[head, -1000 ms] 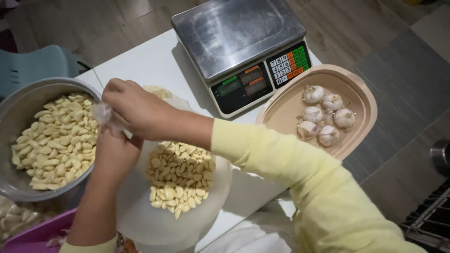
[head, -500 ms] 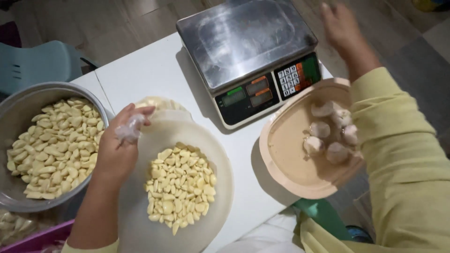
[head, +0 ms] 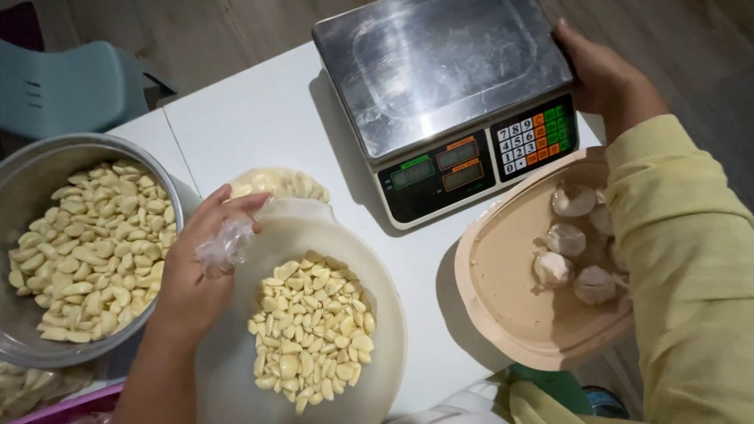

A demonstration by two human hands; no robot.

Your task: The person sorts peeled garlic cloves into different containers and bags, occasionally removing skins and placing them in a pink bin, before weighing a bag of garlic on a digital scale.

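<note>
My left hand pinches a crumpled clear plastic bag over the rim of a white bowl full of peeled garlic cloves. My right hand, in a yellow sleeve, grips the right side of a digital weighing scale with a steel platform and a keypad. Between the sleeve and the bowl sits a beige tray with several whole garlic bulbs, partly hidden by my arm.
A large metal bowl of peeled cloves stands at the left edge of the white table. A small filled bag of cloves lies behind the white bowl. A teal chair stands at the upper left.
My right hand left the bag near my left hand, swung across to the right and took hold of the scale's side. The left hand still holds the bag.
</note>
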